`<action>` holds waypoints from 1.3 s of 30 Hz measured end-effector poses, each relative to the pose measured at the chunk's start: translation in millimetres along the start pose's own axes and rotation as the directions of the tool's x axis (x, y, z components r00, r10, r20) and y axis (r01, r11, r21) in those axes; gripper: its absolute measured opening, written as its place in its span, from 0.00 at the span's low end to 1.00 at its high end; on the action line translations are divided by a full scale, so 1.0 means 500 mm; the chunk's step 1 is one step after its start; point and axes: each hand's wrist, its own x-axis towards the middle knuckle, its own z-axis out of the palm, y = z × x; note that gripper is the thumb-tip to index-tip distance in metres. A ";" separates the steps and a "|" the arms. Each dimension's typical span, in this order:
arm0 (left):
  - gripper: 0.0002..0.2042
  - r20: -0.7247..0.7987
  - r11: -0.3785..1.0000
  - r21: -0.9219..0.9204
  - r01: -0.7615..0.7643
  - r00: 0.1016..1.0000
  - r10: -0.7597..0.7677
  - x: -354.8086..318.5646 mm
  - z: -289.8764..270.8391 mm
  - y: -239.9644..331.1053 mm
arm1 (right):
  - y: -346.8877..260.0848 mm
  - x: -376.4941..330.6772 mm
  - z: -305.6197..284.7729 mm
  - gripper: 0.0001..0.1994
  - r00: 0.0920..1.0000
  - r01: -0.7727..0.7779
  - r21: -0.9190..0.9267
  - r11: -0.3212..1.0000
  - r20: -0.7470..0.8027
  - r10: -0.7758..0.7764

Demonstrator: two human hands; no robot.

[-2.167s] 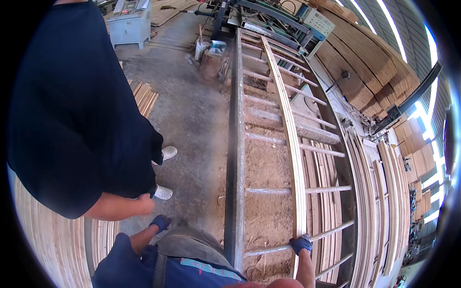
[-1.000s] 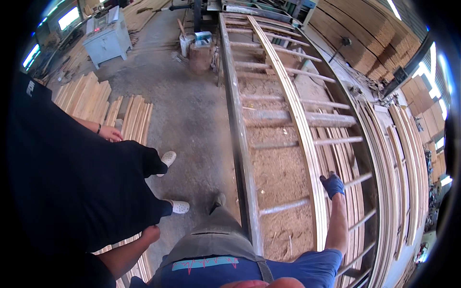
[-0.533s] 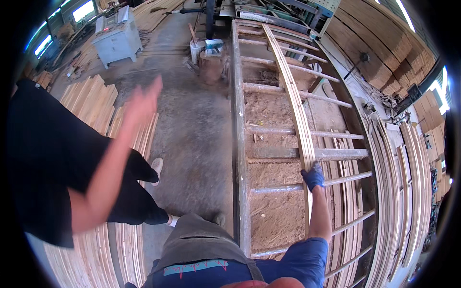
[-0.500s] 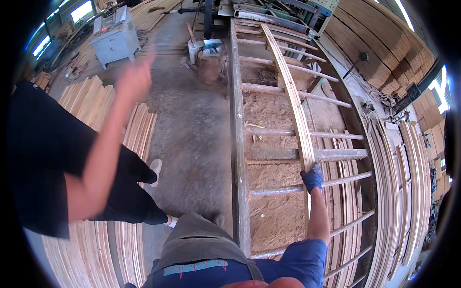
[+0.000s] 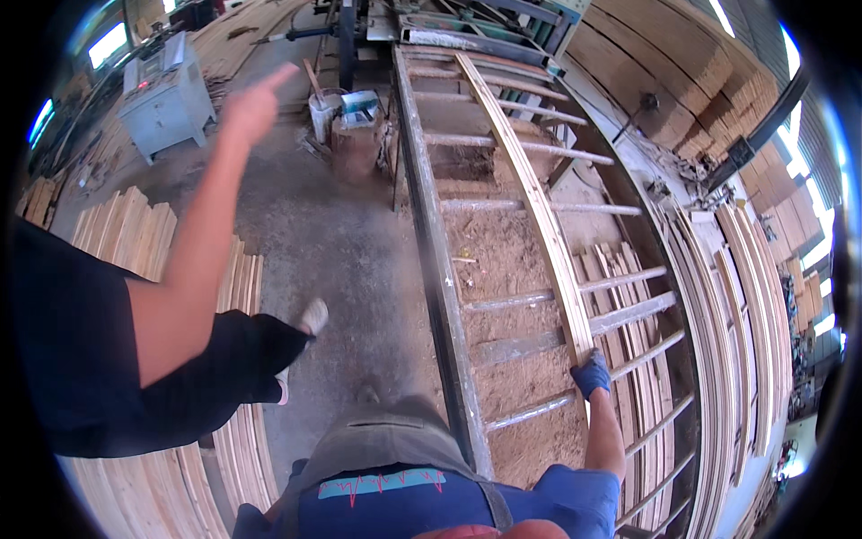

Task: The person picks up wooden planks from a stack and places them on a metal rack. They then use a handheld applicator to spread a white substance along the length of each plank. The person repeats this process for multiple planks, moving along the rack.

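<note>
My right hand (image 5: 592, 375), in a blue glove, is closed on the near part of a long, narrow pale wooden board (image 5: 540, 216). Lines along its length suggest more than one strip side by side; I cannot tell for certain. The wood lies lengthwise over the cross bars of a metal roller table (image 5: 433, 242), its far end reaching toward a machine (image 5: 476, 40). My right arm is stretched out over the table. My left hand is out of the picture.
At my left stands a co-worker in black, one arm (image 5: 202, 211) extended forward. Stacked planks (image 5: 238, 449) lie on the floor there. A grey cabinet (image 5: 166, 99) and a white bucket (image 5: 321, 117) stand farther off. More long boards (image 5: 709, 377) lie right of the roller table.
My view has turned, tilting the table in the picture. My right hand keeps its hold on the wooden board. The co-worker has shifted their legs and straightened the pointing arm.
</note>
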 end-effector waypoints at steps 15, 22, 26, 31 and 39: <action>0.12 0.800 0.340 0.266 0.902 -0.010 -0.600 -1.021 0.386 -0.248 | -0.234 0.300 -0.090 0.42 0.996 0.037 -0.263 0.964 0.083 -0.016; 0.14 0.600 -0.334 0.315 0.888 -0.459 -0.655 -1.047 0.283 -0.220 | -0.548 0.616 -0.099 0.39 0.903 0.257 -0.110 0.960 -0.327 -0.279; 0.14 0.598 -0.352 0.268 0.897 -0.441 -0.669 -0.965 0.324 -0.233 | -0.626 0.763 -0.132 0.36 0.858 0.265 0.004 0.964 -0.457 -0.234; 0.15 0.629 -0.289 0.259 0.922 -0.388 -0.673 -0.832 0.413 -0.296 | -0.660 0.887 -0.114 0.39 0.843 0.213 0.003 0.977 -0.507 -0.182; 0.17 0.632 -0.267 0.306 0.914 -0.405 -0.660 -0.730 0.500 -0.379 | -0.795 0.852 -0.006 0.47 0.980 0.140 -0.210 0.968 -0.111 -0.165</action>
